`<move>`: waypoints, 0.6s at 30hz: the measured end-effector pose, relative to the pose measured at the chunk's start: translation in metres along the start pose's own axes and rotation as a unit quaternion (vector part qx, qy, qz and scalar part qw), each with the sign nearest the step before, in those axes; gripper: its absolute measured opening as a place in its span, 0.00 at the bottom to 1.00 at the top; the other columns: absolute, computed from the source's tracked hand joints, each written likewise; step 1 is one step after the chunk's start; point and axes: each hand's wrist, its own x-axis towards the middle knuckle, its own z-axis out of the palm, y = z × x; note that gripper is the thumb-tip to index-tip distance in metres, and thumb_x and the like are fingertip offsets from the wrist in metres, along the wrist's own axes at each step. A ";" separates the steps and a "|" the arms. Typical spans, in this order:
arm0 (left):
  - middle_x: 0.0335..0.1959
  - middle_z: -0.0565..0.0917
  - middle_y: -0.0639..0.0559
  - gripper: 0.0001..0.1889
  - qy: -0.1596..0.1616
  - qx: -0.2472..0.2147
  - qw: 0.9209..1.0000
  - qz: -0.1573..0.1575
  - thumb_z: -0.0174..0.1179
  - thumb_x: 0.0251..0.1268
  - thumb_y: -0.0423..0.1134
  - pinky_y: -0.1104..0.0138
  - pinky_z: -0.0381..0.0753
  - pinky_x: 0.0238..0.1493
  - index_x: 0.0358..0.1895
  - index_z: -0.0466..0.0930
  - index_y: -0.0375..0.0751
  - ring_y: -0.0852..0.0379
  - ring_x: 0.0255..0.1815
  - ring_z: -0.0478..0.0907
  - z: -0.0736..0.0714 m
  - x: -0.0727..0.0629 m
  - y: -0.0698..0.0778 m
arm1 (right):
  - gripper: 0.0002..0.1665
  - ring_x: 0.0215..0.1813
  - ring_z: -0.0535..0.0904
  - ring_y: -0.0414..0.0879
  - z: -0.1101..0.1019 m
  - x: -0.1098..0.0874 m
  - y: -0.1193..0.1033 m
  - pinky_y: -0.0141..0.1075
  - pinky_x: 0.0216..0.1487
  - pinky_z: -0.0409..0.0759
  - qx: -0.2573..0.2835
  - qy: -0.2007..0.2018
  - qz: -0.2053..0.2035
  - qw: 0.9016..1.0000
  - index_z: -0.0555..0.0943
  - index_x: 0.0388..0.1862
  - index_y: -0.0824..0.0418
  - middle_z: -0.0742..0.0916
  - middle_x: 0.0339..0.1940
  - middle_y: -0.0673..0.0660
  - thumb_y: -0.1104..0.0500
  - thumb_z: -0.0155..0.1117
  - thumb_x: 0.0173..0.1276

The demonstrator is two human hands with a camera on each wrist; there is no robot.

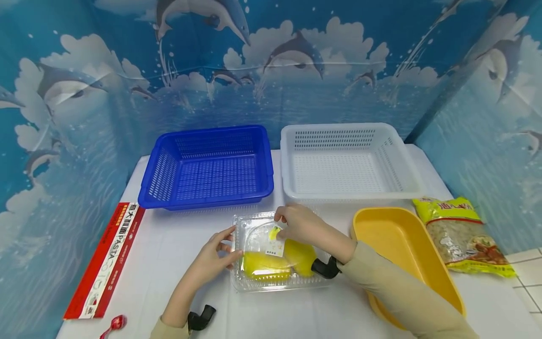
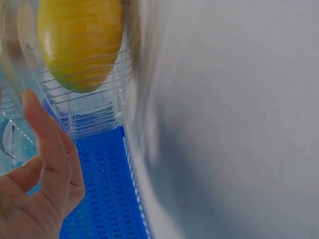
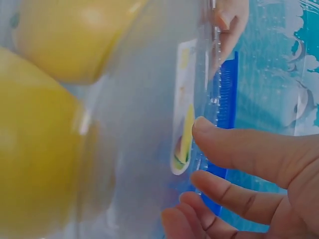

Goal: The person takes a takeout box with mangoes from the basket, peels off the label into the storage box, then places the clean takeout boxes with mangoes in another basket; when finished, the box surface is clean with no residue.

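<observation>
A clear plastic box [image 1: 250,284] lies on the white table in front of me, its lid down over large yellow fruits that look like mangoes [image 1: 264,269]. A white label with a yellow fruit picture [image 1: 274,247] is stuck on the lid. At the box's left edge is my left hand [image 1: 211,256], thumb and fingers spread apart. In the left wrist view its fingers are fairly straight beside the box wall. My right hand [image 1: 298,223] reaches over the lid's far part. Its thumb and loosely bent fingertips are at the lid near the label, as the right wrist view shows.
Behind the box stand a blue basket [image 1: 218,179] and a white basket [image 1: 334,172]. Under my right forearm is a yellow tray [image 1: 394,240], with a bag of dry food [image 1: 461,235] beyond it. A red pasta box [image 1: 106,259] and a red lollipop [image 1: 118,322] lie at the left.
</observation>
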 end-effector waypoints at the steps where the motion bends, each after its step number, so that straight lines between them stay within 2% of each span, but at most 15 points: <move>1: 0.58 0.72 0.41 0.37 0.000 0.000 1.000 0.000 0.68 0.62 0.35 0.69 0.86 0.29 0.74 0.63 0.45 0.56 0.41 0.75 0.000 0.000 0.000 | 0.18 0.38 0.74 0.47 0.001 0.000 0.000 0.39 0.43 0.77 -0.003 0.001 -0.003 1.000 0.82 0.45 0.59 0.81 0.36 0.53 0.58 0.76 0.56; 10: 0.58 0.72 0.41 0.37 0.004 0.000 1.000 0.001 0.68 0.62 0.34 0.68 0.86 0.30 0.74 0.63 0.44 0.56 0.41 0.76 0.001 0.001 0.000 | 0.16 0.35 0.72 0.47 0.006 0.002 -0.002 0.37 0.40 0.75 -0.010 0.020 0.004 1.000 0.81 0.38 0.60 0.78 0.34 0.52 0.60 0.78 0.53; 18: 0.58 0.72 0.40 0.37 0.005 0.000 1.000 -0.005 0.68 0.61 0.33 0.66 0.87 0.30 0.74 0.63 0.44 0.54 0.43 0.76 0.000 0.001 -0.001 | 0.17 0.34 0.72 0.47 0.010 0.002 -0.007 0.37 0.36 0.76 -0.020 0.016 0.007 1.000 0.82 0.36 0.63 0.78 0.34 0.54 0.60 0.79 0.50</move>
